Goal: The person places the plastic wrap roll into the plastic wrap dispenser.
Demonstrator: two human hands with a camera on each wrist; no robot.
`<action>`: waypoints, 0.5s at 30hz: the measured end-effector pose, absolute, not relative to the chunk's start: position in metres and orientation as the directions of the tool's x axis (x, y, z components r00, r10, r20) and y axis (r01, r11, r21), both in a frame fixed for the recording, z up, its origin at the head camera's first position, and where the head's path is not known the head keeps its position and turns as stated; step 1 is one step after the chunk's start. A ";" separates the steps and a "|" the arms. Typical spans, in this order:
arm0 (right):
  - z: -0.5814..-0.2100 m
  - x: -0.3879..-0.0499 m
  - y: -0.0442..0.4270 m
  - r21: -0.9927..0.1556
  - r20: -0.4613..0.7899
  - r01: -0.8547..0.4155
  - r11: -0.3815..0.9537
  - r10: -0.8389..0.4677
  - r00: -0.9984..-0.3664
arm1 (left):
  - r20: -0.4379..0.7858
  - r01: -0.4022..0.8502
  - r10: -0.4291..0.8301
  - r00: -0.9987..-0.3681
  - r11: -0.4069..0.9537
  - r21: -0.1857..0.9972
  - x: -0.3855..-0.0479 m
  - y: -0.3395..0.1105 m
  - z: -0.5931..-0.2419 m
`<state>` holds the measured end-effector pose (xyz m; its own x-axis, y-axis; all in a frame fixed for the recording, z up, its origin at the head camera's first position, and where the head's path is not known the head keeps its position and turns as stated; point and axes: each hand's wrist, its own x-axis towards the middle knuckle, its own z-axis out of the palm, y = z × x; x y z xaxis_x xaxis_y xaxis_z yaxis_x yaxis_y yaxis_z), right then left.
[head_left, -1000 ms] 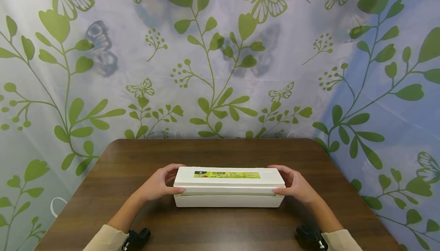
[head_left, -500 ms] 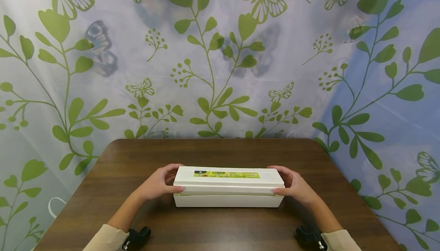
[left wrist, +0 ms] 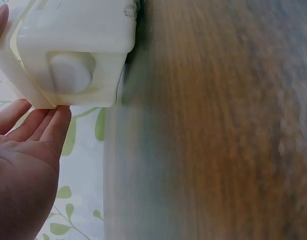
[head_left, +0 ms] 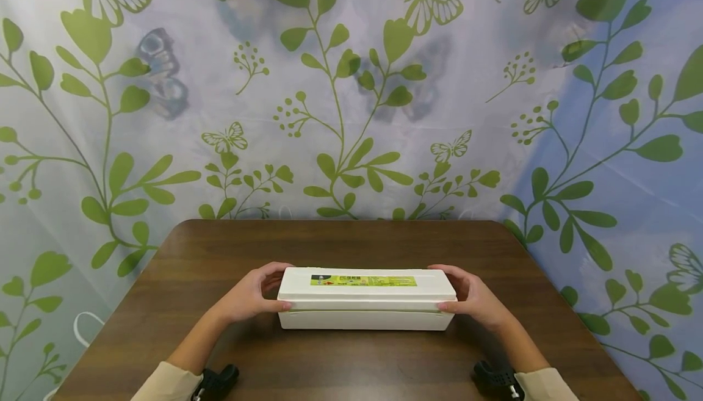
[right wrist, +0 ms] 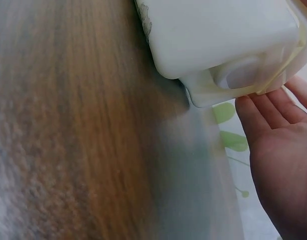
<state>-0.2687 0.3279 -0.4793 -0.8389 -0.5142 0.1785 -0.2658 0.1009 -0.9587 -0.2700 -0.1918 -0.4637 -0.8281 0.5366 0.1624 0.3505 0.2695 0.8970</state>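
Observation:
A long white cling film dispenser box sits on the table in the head view, a yellow-green label on its lid. My left hand grips its left end, thumb on the front of the lid and fingers at the back. At the opposite end my right hand holds it the same way. The left wrist view shows the box's end face with a round recess, fingertips of the left hand touching its far side. A matching end appears above the right hand in the right wrist view.
The brown wooden table has rounded far corners. Behind it hangs a pale curtain printed with green leaves and butterflies. A black strap device sits on the left wrist and another on the right wrist.
The seam between the lid and the base looks narrower and more even now. My left thumb has shifted slightly left. Both hands stay at the box's ends, and the head view has tilted a little.

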 end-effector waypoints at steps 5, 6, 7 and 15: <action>-0.479 -0.267 0.328 -0.955 0.177 -0.272 0.115 -0.515 -0.838 | 0.194 0.386 0.537 -0.821 0.272 0.881 -0.270 -0.193 -0.464; -0.479 -0.267 0.329 -0.954 0.179 -0.276 0.118 -0.518 -0.837 | 0.200 0.392 0.539 -0.818 0.268 0.880 -0.270 -0.193 -0.465; -0.479 -0.267 0.329 -0.953 0.179 -0.279 0.121 -0.519 -0.836 | 0.209 0.400 0.542 -0.814 0.262 0.878 -0.270 -0.193 -0.465; -0.475 -0.264 0.329 -0.937 0.196 -0.315 0.149 -0.524 -0.829 | 0.246 0.437 0.551 -0.798 0.247 0.865 -0.272 -0.195 -0.465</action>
